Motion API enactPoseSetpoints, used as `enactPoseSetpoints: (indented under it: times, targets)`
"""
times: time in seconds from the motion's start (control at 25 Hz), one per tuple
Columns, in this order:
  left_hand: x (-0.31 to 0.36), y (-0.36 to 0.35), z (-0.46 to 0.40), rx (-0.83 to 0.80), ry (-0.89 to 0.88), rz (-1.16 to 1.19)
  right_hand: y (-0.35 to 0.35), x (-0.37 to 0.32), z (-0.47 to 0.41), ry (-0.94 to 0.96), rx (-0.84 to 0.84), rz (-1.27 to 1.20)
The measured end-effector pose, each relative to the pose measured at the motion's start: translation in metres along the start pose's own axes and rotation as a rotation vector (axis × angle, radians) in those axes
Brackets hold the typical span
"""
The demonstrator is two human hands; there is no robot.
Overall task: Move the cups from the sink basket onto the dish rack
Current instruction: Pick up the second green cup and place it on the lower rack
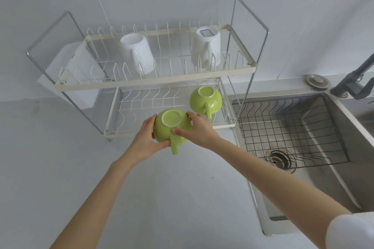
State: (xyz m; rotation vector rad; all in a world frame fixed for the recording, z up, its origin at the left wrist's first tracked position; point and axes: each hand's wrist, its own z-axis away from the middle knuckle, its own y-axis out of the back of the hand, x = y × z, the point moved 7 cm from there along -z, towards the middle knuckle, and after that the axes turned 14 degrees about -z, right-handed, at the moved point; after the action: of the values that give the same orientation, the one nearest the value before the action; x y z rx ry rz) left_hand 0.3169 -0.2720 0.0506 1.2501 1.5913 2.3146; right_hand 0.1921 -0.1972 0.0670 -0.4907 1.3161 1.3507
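Both hands hold an upside-down green cup (168, 129) over the front edge of the dish rack's lower tier (113, 111). My left hand (144, 137) cups its left side and my right hand (197, 129) grips its right side; the handle points toward me. A second green cup (205, 99) sits upside down on the right of the lower tier. Two white mugs (137, 53) (206, 46) stand inverted on the upper tier (153, 82). The black wire sink basket (291, 129) in the sink holds nothing visible.
The steel sink (344, 178) lies at the right with a drain (280, 159) under the basket and a grey faucet (352, 83) behind. A white board (72, 70) leans behind the rack's left end. White countertop (101, 168) spreads at front left.
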Motion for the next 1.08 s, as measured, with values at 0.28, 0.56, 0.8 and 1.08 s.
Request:
enactPoseSetpoints:
  times: [0.28, 0.56, 0.8, 1.08]
  targets:
    - [-0.034, 0.021, -0.053, -0.019, 0.042, -0.043, -0.019, -0.019, -0.061, -0.02, 0.032, -0.008]
    - [-0.066, 0.024, -0.085, -0.026, 0.087, -0.075, -0.032, -0.019, -0.102, -0.04, 0.061, -0.009]
    - [-0.08, 0.026, -0.095, -0.01, 0.103, -0.066, -0.044, -0.015, -0.108, -0.052, 0.076, -0.005]
    - [-0.087, 0.023, -0.095, -0.11, 0.148, -0.008, -0.05, -0.014, -0.111, 0.026, 0.063, 0.059]
